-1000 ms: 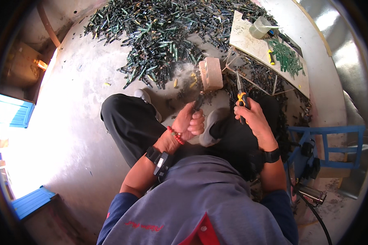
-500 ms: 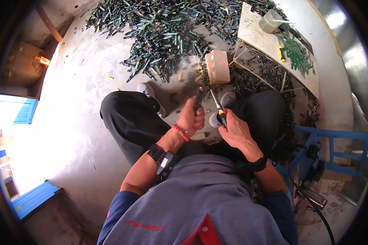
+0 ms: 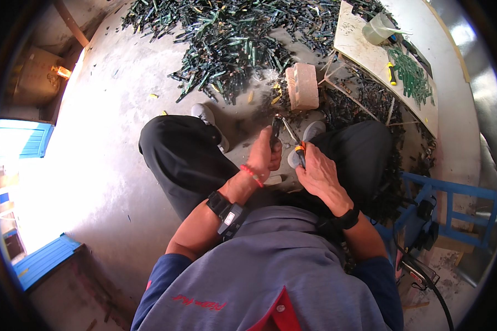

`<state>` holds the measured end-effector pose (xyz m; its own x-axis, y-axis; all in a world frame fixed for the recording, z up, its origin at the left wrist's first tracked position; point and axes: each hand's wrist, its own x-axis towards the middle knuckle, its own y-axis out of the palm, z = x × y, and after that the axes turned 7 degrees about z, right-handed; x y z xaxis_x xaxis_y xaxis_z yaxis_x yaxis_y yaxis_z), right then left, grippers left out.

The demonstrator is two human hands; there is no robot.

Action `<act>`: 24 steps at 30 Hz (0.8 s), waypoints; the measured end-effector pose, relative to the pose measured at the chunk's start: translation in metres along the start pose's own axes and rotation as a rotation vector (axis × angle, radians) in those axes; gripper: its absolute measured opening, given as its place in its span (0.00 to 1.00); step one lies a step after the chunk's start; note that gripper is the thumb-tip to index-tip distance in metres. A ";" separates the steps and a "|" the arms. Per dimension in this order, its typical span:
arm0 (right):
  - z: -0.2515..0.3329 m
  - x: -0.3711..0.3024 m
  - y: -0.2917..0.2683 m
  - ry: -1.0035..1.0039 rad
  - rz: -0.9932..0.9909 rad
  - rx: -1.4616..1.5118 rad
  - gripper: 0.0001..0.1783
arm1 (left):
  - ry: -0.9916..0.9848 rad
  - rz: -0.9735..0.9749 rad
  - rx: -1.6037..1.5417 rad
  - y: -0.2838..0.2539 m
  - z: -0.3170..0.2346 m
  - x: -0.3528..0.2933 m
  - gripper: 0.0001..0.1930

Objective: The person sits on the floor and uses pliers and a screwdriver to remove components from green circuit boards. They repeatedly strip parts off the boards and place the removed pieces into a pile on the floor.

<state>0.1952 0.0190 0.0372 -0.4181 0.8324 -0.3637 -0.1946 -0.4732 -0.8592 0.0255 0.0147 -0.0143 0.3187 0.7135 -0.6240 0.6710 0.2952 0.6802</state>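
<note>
My left hand (image 3: 266,151) is closed round a dark, narrow strip-like piece (image 3: 275,134) whose upper end sticks out past the thumb. It resembles the pieces in the heap ahead, though its exact kind is unclear. In my right hand (image 3: 317,172) are long-nosed pliers (image 3: 300,148) with orange-and-black handles. Their metal tip meets the upper end of the dark piece or lies right beside it; the contact is too small to make out. Both hands are between my knees, above the floor.
A large heap of dark green strips (image 3: 226,49) spreads across the floor ahead. A pinkish brick block (image 3: 303,86) stands just beyond my hands. On the right, a pale board (image 3: 353,41) bears a plastic jug (image 3: 376,30), green pieces (image 3: 408,74) and a yellow-handled tool (image 3: 391,74). A blue frame (image 3: 453,190) stands nearer.
The pliers' tip has swung left to the top of the dark piece, closing the gap between them. The whole view has shifted slightly.
</note>
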 end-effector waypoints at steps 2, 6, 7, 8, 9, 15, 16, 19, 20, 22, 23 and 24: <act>0.001 0.002 0.001 0.007 0.004 -0.012 0.24 | 0.010 -0.006 0.019 0.000 0.001 0.000 0.29; 0.002 0.003 0.004 0.012 -0.001 -0.029 0.25 | 0.036 -0.012 0.037 0.000 0.002 0.001 0.30; 0.003 0.004 0.004 0.013 0.001 -0.032 0.25 | 0.043 -0.014 0.039 0.000 0.002 0.001 0.30; 0.003 0.004 0.004 0.018 0.011 -0.037 0.25 | 0.055 -0.023 0.049 0.000 0.003 0.002 0.30; 0.003 0.005 0.005 0.025 0.022 -0.041 0.25 | 0.066 -0.032 0.060 0.001 0.004 0.003 0.30; 0.011 0.006 0.005 0.062 0.049 -0.032 0.22 | 0.251 -0.155 0.271 0.007 0.011 0.003 0.32; 0.013 0.006 0.004 0.066 0.051 -0.022 0.22 | 0.294 -0.177 0.305 0.008 0.012 0.003 0.33; 0.019 0.007 0.000 0.074 0.104 0.026 0.20 | 0.422 -0.196 0.391 0.010 0.014 0.005 0.33; 0.021 0.007 -0.002 0.082 0.128 0.042 0.19 | 0.453 -0.199 0.409 0.009 0.016 0.007 0.33; 0.026 0.006 -0.005 0.097 0.179 0.072 0.19 | 0.517 -0.206 0.442 0.005 0.019 0.011 0.33; 0.028 0.006 -0.008 0.102 0.202 0.086 0.19 | 0.542 -0.212 0.469 0.004 0.021 0.013 0.33; 0.031 0.006 -0.012 0.107 0.225 0.100 0.19 | 0.567 -0.219 0.495 0.002 0.022 0.014 0.33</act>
<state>0.1673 0.0203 0.0562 -0.3654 0.7262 -0.5824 -0.1967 -0.6718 -0.7142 0.0461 0.0114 -0.0298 -0.1563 0.9266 -0.3421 0.9421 0.2438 0.2300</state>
